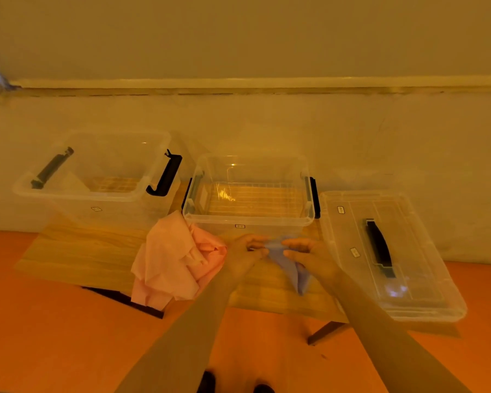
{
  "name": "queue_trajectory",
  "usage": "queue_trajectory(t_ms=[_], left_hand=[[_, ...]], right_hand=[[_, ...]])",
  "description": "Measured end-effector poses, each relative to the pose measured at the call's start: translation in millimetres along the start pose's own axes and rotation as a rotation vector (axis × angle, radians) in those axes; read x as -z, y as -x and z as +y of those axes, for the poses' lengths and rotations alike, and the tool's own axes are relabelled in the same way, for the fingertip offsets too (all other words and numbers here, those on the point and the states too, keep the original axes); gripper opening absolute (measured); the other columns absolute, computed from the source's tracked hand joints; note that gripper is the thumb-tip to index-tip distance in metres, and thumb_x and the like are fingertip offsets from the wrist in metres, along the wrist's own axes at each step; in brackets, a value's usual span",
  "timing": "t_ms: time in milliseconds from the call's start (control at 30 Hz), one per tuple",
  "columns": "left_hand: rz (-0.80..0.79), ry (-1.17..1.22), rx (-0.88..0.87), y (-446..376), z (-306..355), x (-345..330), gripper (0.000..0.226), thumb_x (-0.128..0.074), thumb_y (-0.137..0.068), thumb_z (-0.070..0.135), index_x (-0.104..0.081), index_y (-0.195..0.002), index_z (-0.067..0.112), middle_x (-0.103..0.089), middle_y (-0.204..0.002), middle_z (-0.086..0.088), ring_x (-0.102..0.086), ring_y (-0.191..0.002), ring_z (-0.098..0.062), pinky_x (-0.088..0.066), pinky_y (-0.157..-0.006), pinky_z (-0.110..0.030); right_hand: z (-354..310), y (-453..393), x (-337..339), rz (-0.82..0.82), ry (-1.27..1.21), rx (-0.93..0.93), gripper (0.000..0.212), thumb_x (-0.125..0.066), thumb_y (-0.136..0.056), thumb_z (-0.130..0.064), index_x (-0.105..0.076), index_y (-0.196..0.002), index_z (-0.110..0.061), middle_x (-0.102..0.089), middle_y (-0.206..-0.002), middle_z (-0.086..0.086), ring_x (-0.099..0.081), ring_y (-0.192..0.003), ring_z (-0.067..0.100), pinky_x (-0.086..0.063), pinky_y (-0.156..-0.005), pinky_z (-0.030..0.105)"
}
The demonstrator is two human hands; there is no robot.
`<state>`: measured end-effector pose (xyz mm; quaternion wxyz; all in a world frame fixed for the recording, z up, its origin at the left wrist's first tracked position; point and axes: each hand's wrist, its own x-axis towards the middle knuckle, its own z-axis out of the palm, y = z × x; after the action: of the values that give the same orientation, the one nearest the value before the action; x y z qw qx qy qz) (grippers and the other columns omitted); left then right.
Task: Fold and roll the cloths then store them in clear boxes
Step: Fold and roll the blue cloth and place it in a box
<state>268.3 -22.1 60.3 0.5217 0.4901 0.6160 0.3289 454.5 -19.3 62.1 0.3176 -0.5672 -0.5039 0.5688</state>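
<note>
A blue cloth (291, 268) hangs between my hands just in front of the middle clear box (248, 219). My left hand (245, 252) pinches its upper left edge, and my right hand (309, 255) pinches its upper right edge. The cloth's lower end droops toward the wooden table (82, 251). A pile of pink cloths (176, 262) lies crumpled on the table to the left of my hands, spilling over the front edge. The middle box stands open with nothing visible inside. A second open clear box (97, 191) sits at the left, with a pale cloth (74, 181) in it.
A clear lid with a black handle (380, 251) lies flat at the table's right end, overhanging the edge. Black latches stick out from both boxes. A pale wall covering rises behind the table. The floor around it is orange, and my feet show at the bottom.
</note>
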Motion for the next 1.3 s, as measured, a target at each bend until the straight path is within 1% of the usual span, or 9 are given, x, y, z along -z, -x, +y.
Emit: queue_trajectory(t_ms=[100, 200, 400, 567, 833, 933, 1100, 1200, 1300], left_hand=[[0.032, -0.034, -0.062, -4, 29, 10, 0.033, -0.066, -0.081, -0.005, -0.061, -0.113, 0.000, -0.058, -0.080, 0.005, -0.054, -0.062, 0.002, -0.039, -0.050, -0.005], [0.066, -0.076, -0.134, -7, 56, 23, 0.032, -0.067, -0.079, -0.006, -0.064, -0.110, 0.000, -0.058, -0.079, 0.006, -0.054, -0.067, 0.000, -0.042, -0.056, -0.006], [0.102, -0.145, -0.259, -5, 112, 49, 0.034, -0.068, -0.077, -0.008, -0.064, -0.109, -0.003, -0.058, -0.077, 0.005, -0.054, -0.068, -0.004, -0.046, -0.063, -0.014], [0.136, -0.143, -0.338, 0, 151, 78, 0.029, -0.067, -0.078, -0.008, -0.065, -0.107, -0.003, -0.059, -0.079, 0.002, -0.054, -0.073, -0.009, -0.047, -0.072, -0.025], [0.163, -0.202, -0.461, -3, 195, 115, 0.025, -0.068, -0.079, -0.005, -0.068, -0.104, -0.002, -0.067, -0.101, -0.019, -0.056, -0.079, -0.014, -0.048, -0.075, -0.026], [0.151, -0.244, -0.483, -11, 206, 126, 0.024, -0.068, -0.080, -0.002, -0.069, -0.103, -0.001, -0.067, -0.103, -0.018, -0.057, -0.083, -0.015, -0.048, -0.073, -0.022], [0.127, -0.282, -0.531, -23, 223, 144, 0.022, -0.069, -0.080, 0.001, -0.070, -0.102, 0.001, -0.068, -0.104, -0.015, -0.059, -0.089, -0.016, -0.051, -0.083, -0.032], [0.122, -0.289, -0.558, -31, 233, 156, 0.022, -0.068, -0.081, 0.001, -0.070, -0.102, 0.002, -0.068, -0.104, -0.016, -0.059, -0.089, -0.016, -0.050, -0.080, -0.028], [0.110, -0.294, -0.594, -38, 241, 167, 0.021, -0.068, -0.081, 0.003, -0.070, -0.102, 0.002, -0.069, -0.103, -0.014, -0.059, -0.087, -0.013, -0.048, -0.073, -0.016]], right_hand=[[-27, 0, -1, 0.032, 0.029, 0.105, 0.022, -0.067, -0.083, -0.003, -0.066, -0.103, -0.013, -0.064, -0.093, -0.005, -0.058, -0.082, 0.002, -0.047, -0.061, 0.009], [-53, -2, -1, 0.063, 0.067, 0.222, 0.026, -0.066, -0.082, 0.001, -0.066, -0.107, -0.007, -0.064, -0.098, 0.003, -0.060, -0.086, 0.008, -0.050, -0.069, 0.014], [-111, -3, -5, 0.091, 0.049, 0.326, 0.033, -0.066, -0.079, 0.009, -0.063, -0.110, -0.003, -0.063, -0.083, -0.002, -0.062, -0.068, -0.001, -0.050, -0.064, 0.011], [-157, -9, -10, 0.124, 0.043, 0.378, 0.027, -0.068, -0.077, 0.009, -0.066, -0.102, -0.003, -0.064, -0.078, -0.001, -0.061, -0.062, -0.009, -0.048, -0.060, 0.010], [-209, -23, -27, 0.196, 0.056, 0.456, 0.024, -0.072, -0.075, 0.005, -0.069, -0.097, -0.001, -0.065, -0.080, 0.006, -0.060, -0.060, -0.008, -0.047, -0.058, 0.009], [-223, -29, -33, 0.242, 0.085, 0.459, 0.027, -0.072, -0.075, 0.004, -0.068, -0.101, 0.002, -0.065, -0.080, 0.009, -0.061, -0.061, -0.001, -0.047, -0.057, 0.008], [-248, -37, -42, 0.302, 0.159, 0.495, 0.021, -0.073, -0.074, 0.002, -0.071, -0.095, 0.004, -0.066, -0.087, 0.012, -0.058, -0.068, 0.009, -0.047, -0.058, 0.008], [-263, -41, -45, 0.332, 0.176, 0.523, 0.017, -0.074, -0.074, 0.001, -0.072, -0.091, 0.003, -0.068, -0.088, 0.013, -0.061, -0.075, 0.017, -0.050, -0.067, 0.020], [-275, -46, -49, 0.328, 0.170, 0.539, 0.015, -0.074, -0.074, 0.000, -0.072, -0.089, 0.001, -0.069, -0.087, 0.013, -0.061, -0.071, 0.013, -0.050, -0.064, 0.014]])
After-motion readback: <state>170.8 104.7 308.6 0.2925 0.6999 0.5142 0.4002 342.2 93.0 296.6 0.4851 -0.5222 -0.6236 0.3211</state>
